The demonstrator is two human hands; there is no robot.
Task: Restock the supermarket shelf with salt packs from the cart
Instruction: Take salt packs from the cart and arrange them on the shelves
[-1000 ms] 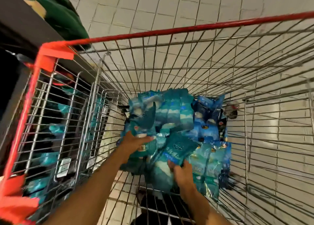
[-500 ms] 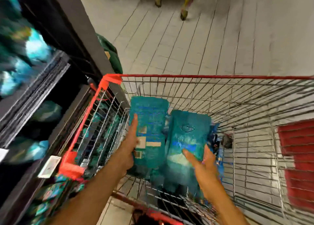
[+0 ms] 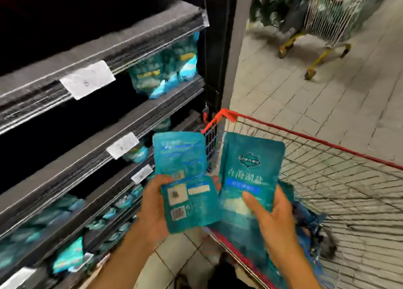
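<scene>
My left hand [image 3: 152,208] grips a teal salt pack [image 3: 185,179] with its back label and barcode facing me. A second teal salt pack [image 3: 248,175], front side up, is held in my right hand [image 3: 272,221], thumb across its face. Both packs are raised above the near left corner of the red-rimmed wire cart [image 3: 327,149]. More blue packs [image 3: 305,214] lie in the cart under my right hand. The dark shelf unit [image 3: 109,118] stands to the left, with teal salt packs [image 3: 165,75] on several levels.
White price tags [image 3: 87,81] hang on the shelf edges. A grey post [image 3: 235,48] ends the shelf unit just beyond the cart's corner. Another trolley with yellow legs [image 3: 322,27] stands on the tiled floor [image 3: 294,96] at the back right.
Both hands have lifted one pack each out of the cart. My view has swung up and left from the cart's inside to the shelves.
</scene>
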